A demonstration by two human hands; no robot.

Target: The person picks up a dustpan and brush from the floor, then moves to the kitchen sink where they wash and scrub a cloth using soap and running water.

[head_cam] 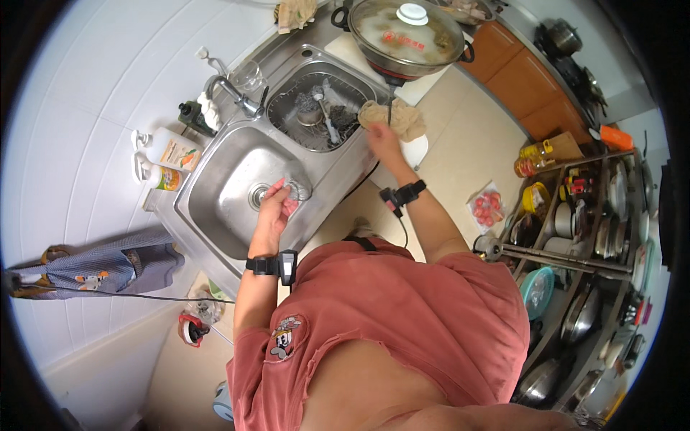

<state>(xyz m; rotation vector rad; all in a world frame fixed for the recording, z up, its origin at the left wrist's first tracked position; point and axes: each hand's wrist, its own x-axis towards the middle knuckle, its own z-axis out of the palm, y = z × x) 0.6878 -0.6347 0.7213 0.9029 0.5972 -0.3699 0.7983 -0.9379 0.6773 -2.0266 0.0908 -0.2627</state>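
My left hand is over the near basin of a stainless steel double sink, close to the drain. Its fingers hold a crumpled, greyish see-through thing, whose material I cannot make out. Past the sink's front edge, my right hand is blurred, its fingers at the lower edge of a bunched beige bag or cloth. Whether it grips that is hidden. The far basin has a wire rack holding metal scouring pads and a white-handled brush.
A lidded electric pan stands on a white board beyond the sink. The faucet and pump bottles line the wall side. Shelves of cookware stand at right, near bagged red fruit on the floor.
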